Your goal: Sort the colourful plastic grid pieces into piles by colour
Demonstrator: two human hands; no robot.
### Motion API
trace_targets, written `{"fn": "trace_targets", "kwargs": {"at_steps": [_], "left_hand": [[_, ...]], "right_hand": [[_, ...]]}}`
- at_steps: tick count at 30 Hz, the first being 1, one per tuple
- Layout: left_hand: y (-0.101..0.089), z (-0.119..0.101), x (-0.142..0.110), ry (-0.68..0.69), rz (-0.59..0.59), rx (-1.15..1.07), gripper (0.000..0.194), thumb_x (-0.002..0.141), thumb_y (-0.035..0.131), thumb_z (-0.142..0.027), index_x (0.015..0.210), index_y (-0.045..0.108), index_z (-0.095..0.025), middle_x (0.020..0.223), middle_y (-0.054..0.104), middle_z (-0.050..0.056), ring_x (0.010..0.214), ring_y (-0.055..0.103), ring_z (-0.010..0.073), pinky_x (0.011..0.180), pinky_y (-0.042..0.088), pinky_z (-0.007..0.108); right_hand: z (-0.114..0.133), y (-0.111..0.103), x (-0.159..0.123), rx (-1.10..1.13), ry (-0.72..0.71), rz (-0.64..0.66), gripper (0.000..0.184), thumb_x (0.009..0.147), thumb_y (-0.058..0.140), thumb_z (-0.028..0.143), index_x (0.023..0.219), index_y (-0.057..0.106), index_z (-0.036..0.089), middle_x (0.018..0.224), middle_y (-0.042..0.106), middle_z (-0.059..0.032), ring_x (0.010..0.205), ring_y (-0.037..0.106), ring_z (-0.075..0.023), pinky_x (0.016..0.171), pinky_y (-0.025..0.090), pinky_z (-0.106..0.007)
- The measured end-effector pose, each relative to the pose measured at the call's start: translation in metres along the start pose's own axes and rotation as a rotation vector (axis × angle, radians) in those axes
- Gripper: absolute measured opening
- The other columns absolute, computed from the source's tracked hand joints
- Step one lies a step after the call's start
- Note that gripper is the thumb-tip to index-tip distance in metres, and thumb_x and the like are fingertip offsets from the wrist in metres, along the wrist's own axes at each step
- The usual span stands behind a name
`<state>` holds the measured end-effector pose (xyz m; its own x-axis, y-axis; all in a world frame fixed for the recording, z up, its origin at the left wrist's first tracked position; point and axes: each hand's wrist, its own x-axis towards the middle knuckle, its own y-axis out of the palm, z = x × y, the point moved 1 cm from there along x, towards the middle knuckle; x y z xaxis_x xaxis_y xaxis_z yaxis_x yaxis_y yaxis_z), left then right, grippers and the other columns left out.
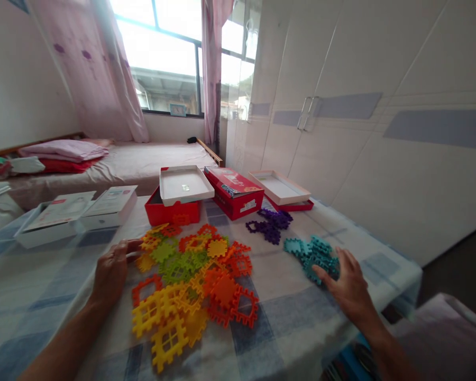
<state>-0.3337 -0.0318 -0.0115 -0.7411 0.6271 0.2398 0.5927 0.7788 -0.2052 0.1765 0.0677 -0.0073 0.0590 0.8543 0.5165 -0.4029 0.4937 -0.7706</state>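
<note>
Teal plastic interlocking tiles [313, 255] lie in a small heap on the tabletop [285, 312], at about three o'clock from the big mixed pile, and the right hand [347, 283] rests against that heap's near edge with fingers spread wide, gripping nothing. Colours look sorted: a cluster of purple plastic tiles [270, 223] sits apart at one o'clock from the mixed pile, while the orange, yellow, green and red square lattice tiles [192, 278] are jumbled together in the middle. The left hand [111, 271] lies flat and open at the nine o'clock edge of that pile, fingertips touching the nearest yellow and orange pieces, as if steadying them.

Beyond the pile, at twelve o'clock, stands a red cardboard box [172, 211] with a white tray [185, 184] laid across its top; just beside it lies a closed red box with a printed lid [233, 191], and further right a shallow white-lined lid [280, 188]. Two flat white boxes [77, 211] sit at ten o'clock. All printing is too small to read. A checked cloth covers the tabletop.
</note>
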Motion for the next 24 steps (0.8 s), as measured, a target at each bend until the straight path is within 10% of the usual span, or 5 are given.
{"fn": "trace_targets", "kwargs": {"at_steps": [5, 12, 19, 24], "left_hand": [[-0.001, 0.003, 0.003, -0.032, 0.050, -0.081, 0.040, 0.077, 0.048, -0.060, 0.080, 0.065, -0.024, 0.100, 0.071, 0.003, 0.093, 0.062, 0.0254, 0.080, 0.053, 0.041], [0.001, -0.005, -0.002, 0.015, 0.024, -0.095, 0.051, 0.073, 0.048, -0.065, 0.081, 0.066, -0.017, 0.092, 0.069, 0.008, 0.078, 0.063, 0.0213, 0.070, 0.052, 0.034], [0.006, -0.017, -0.006, 0.045, -0.015, -0.123, 0.051, 0.076, 0.045, -0.062, 0.075, 0.068, -0.016, 0.084, 0.068, 0.009, 0.073, 0.061, 0.0189, 0.064, 0.050, 0.029], [0.006, -0.018, -0.007, 0.063, -0.005, -0.118, 0.050, 0.079, 0.045, -0.061, 0.075, 0.068, -0.016, 0.086, 0.068, 0.009, 0.074, 0.061, 0.0192, 0.065, 0.049, 0.030]], "right_hand": [[-0.014, 0.012, 0.004, 0.179, 0.241, 0.066, 0.080, 0.075, 0.041, 0.066, 0.130, 0.040, 0.008, 0.129, 0.048, -0.0224, 0.124, 0.043, -0.0346, 0.104, 0.034, -0.048], [0.011, 0.009, 0.015, 0.149, 0.014, -0.046, 0.067, 0.077, 0.041, 0.060, 0.120, 0.050, 0.010, 0.126, 0.050, -0.0199, 0.124, 0.042, -0.0347, 0.105, 0.032, -0.051], [0.127, 0.004, 0.017, 0.434, -0.319, 0.372, 0.040, 0.082, 0.046, 0.048, 0.111, 0.060, 0.024, 0.121, 0.059, -0.0093, 0.109, 0.057, -0.0270, 0.089, 0.048, -0.042], [0.208, 0.029, 0.021, 0.378, -0.606, 0.539, 0.037, 0.086, 0.048, 0.037, 0.116, 0.059, 0.018, 0.122, 0.058, -0.0107, 0.114, 0.053, -0.0232, 0.101, 0.038, -0.040]]}}
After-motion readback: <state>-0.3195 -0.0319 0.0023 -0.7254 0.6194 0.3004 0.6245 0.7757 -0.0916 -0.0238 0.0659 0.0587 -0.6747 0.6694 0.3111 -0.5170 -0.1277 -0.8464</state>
